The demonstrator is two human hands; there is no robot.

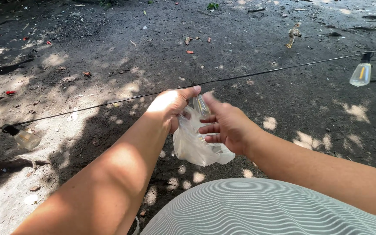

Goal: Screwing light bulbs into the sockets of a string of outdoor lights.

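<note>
A black cable (pixel 262 73) with hanging clear bulbs stretches across the view from lower left to upper right. At its middle, a clear bulb (pixel 200 105) hangs between my hands. My left hand (pixel 172 106) grips the cable at the bulb's socket and pinches the top of a thin clear plastic bag (pixel 192 146). My right hand (pixel 225 125) holds the bag's other side, fingers curled into the plastic. The bag hangs around the bulb and droops below my hands.
Two more bulbs hang from the cable, a bulb at left (pixel 26 139) and a bulb at right (pixel 361 74). Below is dark bare soil (pixel 109 52) with scattered leaves and sun patches. A small chick (pixel 293 34) walks at the far right. My striped shirt (pixel 262 209) fills the bottom.
</note>
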